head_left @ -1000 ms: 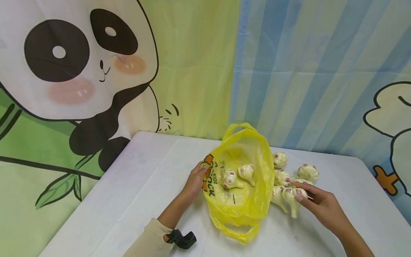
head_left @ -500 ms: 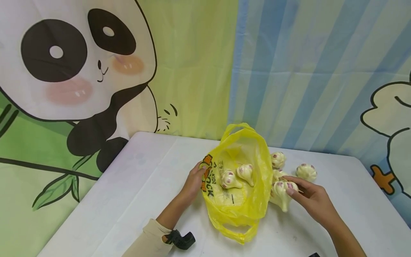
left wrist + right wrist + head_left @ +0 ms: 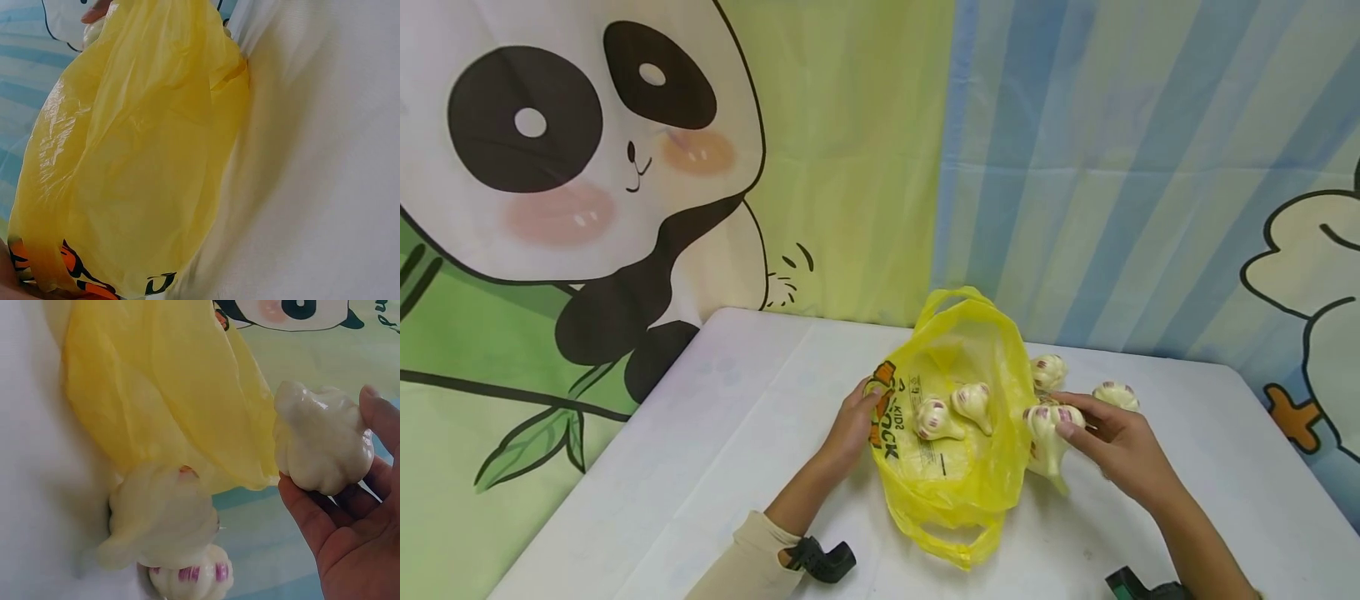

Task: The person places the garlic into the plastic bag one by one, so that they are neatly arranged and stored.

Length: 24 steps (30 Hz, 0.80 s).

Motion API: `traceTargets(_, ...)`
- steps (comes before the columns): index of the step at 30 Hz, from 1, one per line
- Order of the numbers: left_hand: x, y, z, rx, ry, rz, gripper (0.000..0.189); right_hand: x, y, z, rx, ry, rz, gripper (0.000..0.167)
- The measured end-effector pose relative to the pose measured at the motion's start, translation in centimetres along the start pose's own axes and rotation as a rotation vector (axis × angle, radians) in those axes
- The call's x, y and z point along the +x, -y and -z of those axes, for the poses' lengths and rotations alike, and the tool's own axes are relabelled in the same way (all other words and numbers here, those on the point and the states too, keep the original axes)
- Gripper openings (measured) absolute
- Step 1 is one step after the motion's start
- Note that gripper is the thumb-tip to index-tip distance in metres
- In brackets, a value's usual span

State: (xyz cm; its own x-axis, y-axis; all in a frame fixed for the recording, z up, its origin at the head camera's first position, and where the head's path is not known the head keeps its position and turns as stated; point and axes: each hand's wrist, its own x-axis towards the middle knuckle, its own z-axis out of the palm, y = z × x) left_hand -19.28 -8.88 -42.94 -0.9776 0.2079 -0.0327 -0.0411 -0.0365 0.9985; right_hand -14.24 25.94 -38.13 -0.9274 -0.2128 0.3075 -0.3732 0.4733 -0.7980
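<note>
A yellow plastic bag [image 3: 951, 492] stands with its mouth toward me, and two garlic bulbs [image 3: 936, 419] lie inside it. My left hand [image 3: 853, 423] pinches the bag's left rim beside the printed letters. In my right hand [image 3: 1116, 446], thumb and fingers grip another garlic bulb [image 3: 322, 440], held up close to the bag's right side. Below that held bulb, further garlic bulbs [image 3: 162, 512] sit against the bag's outer side, partly covered in the head view. The left wrist view is mostly filled by the bag's yellow side [image 3: 144, 156].
Behind my right hand, one garlic bulb [image 3: 1048, 372] sits by the bag's far right edge and another [image 3: 1116, 395] farther right. The white table [image 3: 760, 383] ends at a printed cloth backdrop [image 3: 850, 167]. Black wrist-worn devices [image 3: 826, 560] show on both arms.
My right hand has lifted a garlic bulb from the group and brought it leftward to the bag's right side. My left hand keeps its hold on the rim.
</note>
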Motion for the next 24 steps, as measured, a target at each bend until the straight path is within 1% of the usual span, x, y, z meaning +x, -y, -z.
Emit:
traceTargets(6,0.1,0.2,0.0,0.019,-0.022,0.017,0.058,0.7,0.0,0.0,-0.004,-0.005,-0.017,0.035)
traceTargets(9,0.1,0.2,0.1,0.017,-0.029,0.028,0.058,1.1,0.0,-0.1,0.003,0.000,-0.011,0.035)
traceTargets(12,0.1,0.0,0.1,0.022,-0.033,0.020,0.056,1.7,0.2,-0.2,0.002,0.009,-0.001,0.036)
traceTargets(16,0.1,-0.2,0.1,-0.001,-0.019,0.007,0.052,2.4,0.6,0.1,-0.007,0.024,0.003,0.036)
traceTargets(19,0.1,-0.1,0.0,-0.021,-0.005,0.004,0.049,2.7,0.9,0.3,-0.015,0.031,-0.013,0.038)
traceTargets(24,0.1,-0.1,0.0,-0.004,-0.008,0.008,0.051,3.2,1.3,0.4,-0.009,0.041,-0.031,0.040)
